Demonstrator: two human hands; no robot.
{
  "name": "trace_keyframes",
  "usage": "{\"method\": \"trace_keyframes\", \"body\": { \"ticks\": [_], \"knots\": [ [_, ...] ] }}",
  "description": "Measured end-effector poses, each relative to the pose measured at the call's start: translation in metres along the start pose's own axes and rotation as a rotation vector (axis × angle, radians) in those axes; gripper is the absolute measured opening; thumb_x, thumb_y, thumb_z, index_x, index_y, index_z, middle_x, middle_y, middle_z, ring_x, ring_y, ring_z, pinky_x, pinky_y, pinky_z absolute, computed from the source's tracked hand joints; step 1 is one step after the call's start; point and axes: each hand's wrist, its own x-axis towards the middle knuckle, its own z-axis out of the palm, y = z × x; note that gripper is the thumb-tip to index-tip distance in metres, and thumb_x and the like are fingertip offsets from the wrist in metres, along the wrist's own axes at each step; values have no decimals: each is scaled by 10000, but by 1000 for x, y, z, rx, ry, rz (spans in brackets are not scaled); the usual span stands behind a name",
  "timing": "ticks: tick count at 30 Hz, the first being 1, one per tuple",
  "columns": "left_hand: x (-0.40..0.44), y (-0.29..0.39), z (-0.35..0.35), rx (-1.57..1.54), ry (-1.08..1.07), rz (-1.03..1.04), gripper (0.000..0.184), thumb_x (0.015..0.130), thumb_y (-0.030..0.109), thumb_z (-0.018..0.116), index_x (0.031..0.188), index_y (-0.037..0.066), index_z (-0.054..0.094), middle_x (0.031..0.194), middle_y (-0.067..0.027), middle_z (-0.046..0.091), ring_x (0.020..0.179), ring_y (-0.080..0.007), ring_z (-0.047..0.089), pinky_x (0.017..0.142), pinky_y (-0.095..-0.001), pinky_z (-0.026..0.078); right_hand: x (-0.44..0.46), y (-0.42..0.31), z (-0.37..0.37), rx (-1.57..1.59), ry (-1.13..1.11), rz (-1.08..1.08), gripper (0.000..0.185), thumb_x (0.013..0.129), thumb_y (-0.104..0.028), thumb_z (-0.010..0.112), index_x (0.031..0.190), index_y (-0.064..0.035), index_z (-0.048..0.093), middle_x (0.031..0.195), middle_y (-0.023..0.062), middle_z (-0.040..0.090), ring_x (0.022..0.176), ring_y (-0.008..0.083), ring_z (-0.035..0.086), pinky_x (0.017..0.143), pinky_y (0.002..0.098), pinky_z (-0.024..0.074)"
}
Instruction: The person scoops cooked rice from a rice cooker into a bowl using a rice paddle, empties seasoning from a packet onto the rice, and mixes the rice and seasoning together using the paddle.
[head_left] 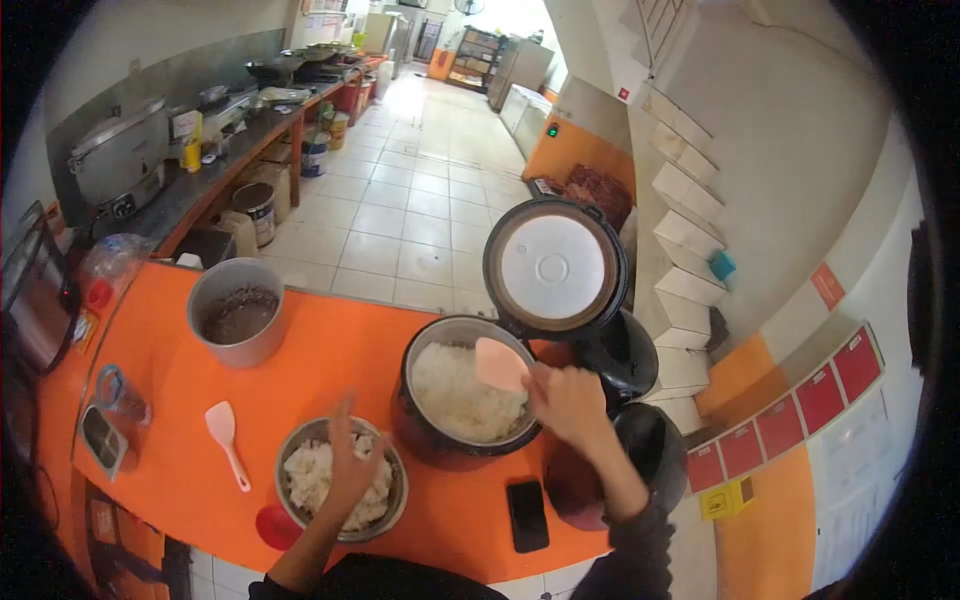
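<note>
My right hand (570, 400) grips a pink rice paddle (499, 364), its blade over the cooked rice (455, 390) in the open rice cooker (440, 445). The cooker's round lid (553, 264) is tipped up behind it. Over a metal bowl (290, 450) of rice, my left hand (352, 468) is open with its fingers apart; whether it touches the rice I cannot tell. Left of the bowl lies a second pale pink rice paddle (226, 436). A grey pot (235, 345) with dark residue inside stands farther back.
A black phone (527, 516) lies at the orange table's (340, 340) front edge. A red cup (277, 527) sits beside the bowl. At left are a clear container (122, 395) and a metal tin (103, 440). Black cookers (640, 440) stand at right, beside the wall.
</note>
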Motion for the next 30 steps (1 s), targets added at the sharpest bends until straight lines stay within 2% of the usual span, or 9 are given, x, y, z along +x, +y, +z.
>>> {"method": "trace_keyframes", "body": {
  "ticks": [4, 6, 7, 10, 11, 17, 20, 23, 30],
  "knots": [
    [20, 11, 42, -40, -186, -5, 1153, 595, 375, 837, 1373, -80, 118, 1377, -279, 244, 1306, -389, 238, 1065, -453, 228, 71, 48, 68, -256, -343, -308, 208, 822, -231, 535, 930, -96, 650, 671, 136, 629, 600, 325, 621, 542, 447, 483],
    [24, -9, 64, -199, -243, -17, 1276, 532, 445, 859, 1366, -105, 66, 1370, -308, 222, 1303, -420, 227, 1069, -475, 213, 95, 43, 93, -235, -248, -481, 300, 799, -204, 535, 1068, -90, 604, 725, 130, 641, 657, 314, 633, 569, 434, 495],
    [25, -16, 71, -234, -242, 13, 1283, 532, 447, 858, 1366, -109, 56, 1371, -307, 221, 1307, -421, 223, 1067, -478, 213, 103, 37, 104, -221, -202, -568, 367, 788, -190, 536, 1137, -86, 581, 751, 127, 647, 686, 308, 638, 583, 427, 501],
    [29, -21, 75, -254, -266, 80, 1302, 535, 454, 856, 1367, -113, 32, 1374, -302, 219, 1313, -421, 220, 1065, -488, 214, 116, 13, 128, -304, -423, -617, 497, 766, -166, 527, 1255, -84, 493, 806, 131, 648, 756, 295, 642, 606, 405, 510],
    [31, -14, 69, -210, -288, 85, 1306, 536, 455, 856, 1370, -110, 26, 1376, -299, 219, 1311, -419, 225, 1064, -490, 214, 118, 9, 119, -220, -489, -531, 460, 782, -160, 510, 1232, -68, 513, 777, 143, 646, 741, 297, 645, 610, 404, 511],
    [29, -15, 70, -242, -300, 34, 1285, 552, 434, 853, 1378, -97, 24, 1380, -273, 228, 1285, -409, 268, 1059, -490, 220, 124, -7, 100, -247, -607, -516, 323, 808, -183, 500, 1099, -83, 597, 715, 148, 641, 691, 314, 643, 617, 439, 503],
    [30, -11, 69, -250, -290, 71, 1277, 555, 415, 855, 1380, -93, 23, 1378, -266, 231, 1277, -406, 279, 1053, -491, 228, 100, -12, 124, 7, -602, -596, 249, 836, -229, 495, 1009, -114, 632, 697, 166, 629, 665, 348, 627, 611, 455, 498],
    [30, -7, 66, -220, -289, 67, 1276, 553, 401, 859, 1381, -89, 21, 1374, -268, 236, 1274, -405, 283, 1045, -495, 235, 93, -10, 120, 127, -624, -457, 242, 869, -285, 478, 955, -128, 641, 684, 181, 616, 659, 368, 616, 605, 466, 493],
    [27, -7, 67, -173, -291, 40, 1284, 542, 387, 868, 1376, -88, 16, 1368, -259, 278, 1263, -404, 302, 1035, -492, 246, 51, -12, 73, -61, -679, -521, 274, 881, -295, 471, 937, -84, 637, 698, 171, 631, 684, 349, 640, 580, 476, 496]
  ]
}}
